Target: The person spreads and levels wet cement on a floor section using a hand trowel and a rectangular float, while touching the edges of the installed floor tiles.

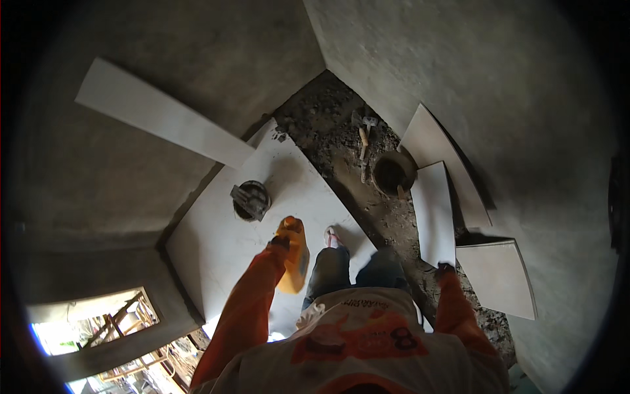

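Dim grey walls (pixel 518 98), bright window opening (pixel 98 320)

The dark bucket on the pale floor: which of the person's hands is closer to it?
Left. The left hand, holding the yellow jug, is below and right of the bucket in the view; the right hand is much farther right, at the near end of a white board.

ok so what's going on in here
A person holds a yellow jug in the left hand, over the white floor. The right hand is at the near end of a white board; whether it grips is too dark to tell. A bucket stands on the white floor with a tool across its top. Hand tools and another bucket are on the bare dirt.
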`<move>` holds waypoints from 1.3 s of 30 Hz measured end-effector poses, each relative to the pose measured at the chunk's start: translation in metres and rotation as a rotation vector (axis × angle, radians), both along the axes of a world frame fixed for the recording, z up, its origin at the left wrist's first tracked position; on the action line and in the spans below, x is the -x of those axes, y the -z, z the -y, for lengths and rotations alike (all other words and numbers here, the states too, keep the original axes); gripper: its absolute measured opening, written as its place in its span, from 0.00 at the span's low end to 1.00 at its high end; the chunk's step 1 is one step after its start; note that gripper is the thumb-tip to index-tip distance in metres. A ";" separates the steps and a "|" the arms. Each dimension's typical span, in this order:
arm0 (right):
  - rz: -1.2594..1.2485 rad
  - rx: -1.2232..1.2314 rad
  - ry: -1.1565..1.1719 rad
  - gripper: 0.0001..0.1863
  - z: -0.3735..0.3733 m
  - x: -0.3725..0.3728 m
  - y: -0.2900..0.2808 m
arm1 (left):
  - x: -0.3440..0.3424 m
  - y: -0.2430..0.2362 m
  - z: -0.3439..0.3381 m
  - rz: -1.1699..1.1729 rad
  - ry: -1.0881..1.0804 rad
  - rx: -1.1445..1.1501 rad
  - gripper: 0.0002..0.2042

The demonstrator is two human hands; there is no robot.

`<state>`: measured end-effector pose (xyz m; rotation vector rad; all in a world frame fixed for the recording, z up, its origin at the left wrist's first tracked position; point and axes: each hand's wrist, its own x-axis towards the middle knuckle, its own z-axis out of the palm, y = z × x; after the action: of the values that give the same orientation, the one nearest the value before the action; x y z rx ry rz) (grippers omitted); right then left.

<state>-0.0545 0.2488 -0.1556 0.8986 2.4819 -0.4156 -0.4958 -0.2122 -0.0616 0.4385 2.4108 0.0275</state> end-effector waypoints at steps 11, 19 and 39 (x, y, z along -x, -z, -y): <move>0.059 0.852 1.754 0.13 0.127 0.038 0.087 | 0.435 0.143 -0.146 0.021 0.205 -0.063 0.25; 0.347 0.708 1.550 0.13 0.073 0.319 0.084 | 0.656 0.284 -0.207 -0.110 0.079 -0.027 0.24; 0.410 0.707 1.522 0.18 0.033 0.431 0.060 | 0.775 0.415 -0.263 -0.157 -0.013 -0.057 0.23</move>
<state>-0.4851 0.2156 -0.2157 2.0352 0.7343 -1.2548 -1.2708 0.0505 -0.4766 0.4666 2.5720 0.0701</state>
